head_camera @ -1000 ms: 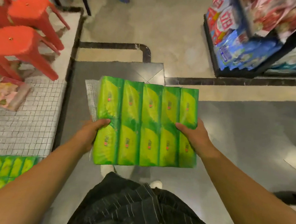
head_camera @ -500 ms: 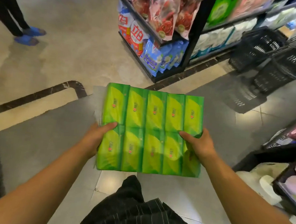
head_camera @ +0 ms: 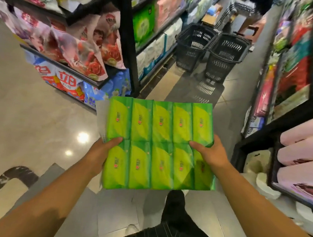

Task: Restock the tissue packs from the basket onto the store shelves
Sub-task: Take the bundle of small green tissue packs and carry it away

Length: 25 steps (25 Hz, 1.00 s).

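I carry a flat green multipack of tissue packs (head_camera: 159,144) level in front of me, two rows of small packs wrapped in clear film. My left hand (head_camera: 101,149) grips its left edge, thumb on top. On the pack's right edge my right hand (head_camera: 211,154) holds the same way. Two black shopping baskets (head_camera: 211,53) stand on the aisle floor ahead. Store shelves (head_camera: 131,48) with tissue and paper goods rise on the left of the aisle, and another rack (head_camera: 289,112) lines the right.
A person stands at the far end of the aisle (head_camera: 251,17). Pink tissue bundles (head_camera: 305,152) fill a lower right shelf. Blue and red bags (head_camera: 67,83) sit on the left rack's end. Between the racks runs a narrow tiled aisle.
The view has turned right, from the open floor towards the aisle; shelves and baskets now lie straight ahead and closer. Both hands keep the same hold on the green multipack.
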### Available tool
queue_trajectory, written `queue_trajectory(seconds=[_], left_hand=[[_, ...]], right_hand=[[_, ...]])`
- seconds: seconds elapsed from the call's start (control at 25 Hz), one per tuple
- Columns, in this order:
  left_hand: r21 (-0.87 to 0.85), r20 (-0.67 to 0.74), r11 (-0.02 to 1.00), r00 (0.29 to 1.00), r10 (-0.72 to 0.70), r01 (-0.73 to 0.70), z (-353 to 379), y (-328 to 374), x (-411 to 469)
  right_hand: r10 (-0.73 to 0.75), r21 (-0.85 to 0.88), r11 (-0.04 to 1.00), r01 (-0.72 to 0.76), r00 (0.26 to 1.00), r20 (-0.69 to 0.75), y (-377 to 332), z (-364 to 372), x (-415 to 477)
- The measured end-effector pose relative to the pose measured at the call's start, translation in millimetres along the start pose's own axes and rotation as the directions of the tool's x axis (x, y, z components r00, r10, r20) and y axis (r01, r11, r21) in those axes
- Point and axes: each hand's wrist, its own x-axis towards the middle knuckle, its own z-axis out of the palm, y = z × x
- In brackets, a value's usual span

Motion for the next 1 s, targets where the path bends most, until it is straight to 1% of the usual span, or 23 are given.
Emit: queue_trajectory(seconds=[0.12,0.28,0.44,0.52,0.6,0.72,0.84,0.92,1.0], left_hand=[[0.028,0.01,0.999,1.0,0.017,-0.017,41.5,29.2,58.3],[0.039,-0.058,0.998,0.997,0.048,-0.046,103.0,78.9,142.9],[-0.005,-0.072,0.996,0.994,0.084,-0.084,160.9,131.3,208.0],[-0.033,-0.056,0.994,0.993,0.101,-0.103,184.1,154.6,242.4],[-0.05,-0.014,0.994,0.995,0.094,-0.095,203.6,181.0,277.5],[-0.065,-0.018,0.994,0.996,0.086,-0.087,222.9,214.1,343.3],[-0.086,-0.023,0.992,0.996,0.09,-0.091,241.5,246.7,415.6],[-0.069,-0.025,0.994,0.996,0.081,-0.083,253.9,272.6,461.9],[-0.075,-0.03,0.995,0.998,0.062,-0.064,264.8,297.6,498.8]], right_hand=[[-0.006,0.022,1.0,0.006,1.0,0.005,-19.1,-15.0,66.9],[-0.036,-0.001,0.999,0.036,0.999,0.03,-66.8,-40.0,179.2],[-0.098,-0.049,0.994,0.102,0.993,0.071,-126.9,-63.7,277.5],[-0.102,-0.062,0.992,0.108,0.99,0.097,-152.0,-72.8,325.7],[-0.109,-0.048,0.992,0.115,0.988,0.106,-178.3,-73.9,368.5],[-0.124,-0.081,0.988,0.135,0.984,0.124,-210.3,-64.9,441.2],[-0.09,-0.127,0.987,0.102,0.991,0.096,-235.7,-53.9,517.9],[-0.075,-0.139,0.987,0.086,0.994,0.08,-255.3,-47.6,568.4],[-0.06,-0.142,0.987,0.073,0.994,0.094,-275.6,-41.0,611.0]])
